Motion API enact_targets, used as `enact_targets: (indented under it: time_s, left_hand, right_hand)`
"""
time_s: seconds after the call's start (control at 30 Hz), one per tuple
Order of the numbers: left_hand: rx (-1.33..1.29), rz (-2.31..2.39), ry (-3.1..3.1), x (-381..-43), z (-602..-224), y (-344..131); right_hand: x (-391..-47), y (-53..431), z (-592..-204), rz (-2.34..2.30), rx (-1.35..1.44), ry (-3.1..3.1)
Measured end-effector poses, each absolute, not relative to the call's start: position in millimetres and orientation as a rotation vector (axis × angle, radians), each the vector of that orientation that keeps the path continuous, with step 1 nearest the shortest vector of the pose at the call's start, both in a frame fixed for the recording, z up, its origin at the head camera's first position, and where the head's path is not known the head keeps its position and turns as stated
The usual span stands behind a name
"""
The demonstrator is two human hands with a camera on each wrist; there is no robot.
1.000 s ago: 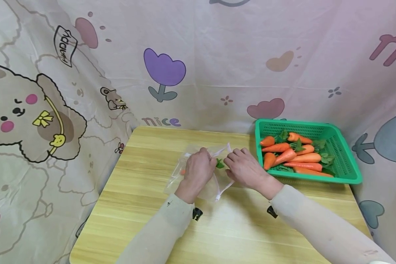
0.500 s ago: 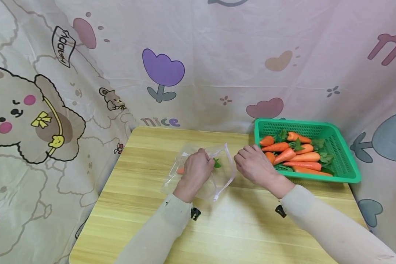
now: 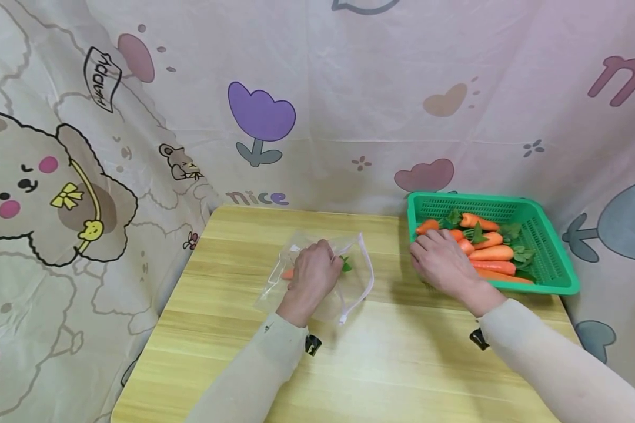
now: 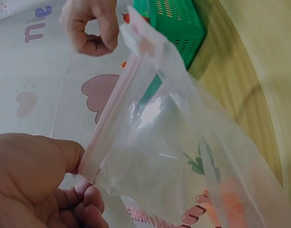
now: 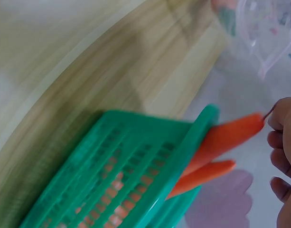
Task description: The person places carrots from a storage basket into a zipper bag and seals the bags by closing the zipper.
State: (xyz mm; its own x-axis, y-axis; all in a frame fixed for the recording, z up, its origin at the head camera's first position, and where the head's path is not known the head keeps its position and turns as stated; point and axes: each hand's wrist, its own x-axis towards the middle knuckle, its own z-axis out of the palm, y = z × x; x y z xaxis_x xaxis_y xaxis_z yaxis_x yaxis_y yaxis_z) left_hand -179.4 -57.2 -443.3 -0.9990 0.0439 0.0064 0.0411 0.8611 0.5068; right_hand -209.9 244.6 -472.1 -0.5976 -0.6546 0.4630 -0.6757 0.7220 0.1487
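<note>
The clear bag holds a carrot, the green basket several carrots.

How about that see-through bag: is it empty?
No: the left wrist view shows an orange carrot and green leaves through the clear bag.

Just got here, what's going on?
A person is handling a clear zip bag and carrots at a table. The left grip pinches the bag's edge near the zip; a carrot with green leaves is inside. The right grip is at the left end of the green basket, its fingers close to a carrot's tip; I can't tell if it holds that carrot. Several more carrots lie in the basket.
</note>
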Motion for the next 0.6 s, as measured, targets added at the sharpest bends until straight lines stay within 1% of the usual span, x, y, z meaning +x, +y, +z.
enact_targets:
  time_s: [0.4, 0.6]
  left_hand:
    - [0.336, 0.447, 3.317, -176.7, -448.5, -56.8]
    - [0.343, 0.426, 3.314, -177.1, -449.7, -57.0]
  right_hand:
    - [-216.4, 300.5, -482.5, 0.004, 0.934, -2.476]
    - [-222.0, 320.7, -487.2, -0.031, 0.905, -2.547]
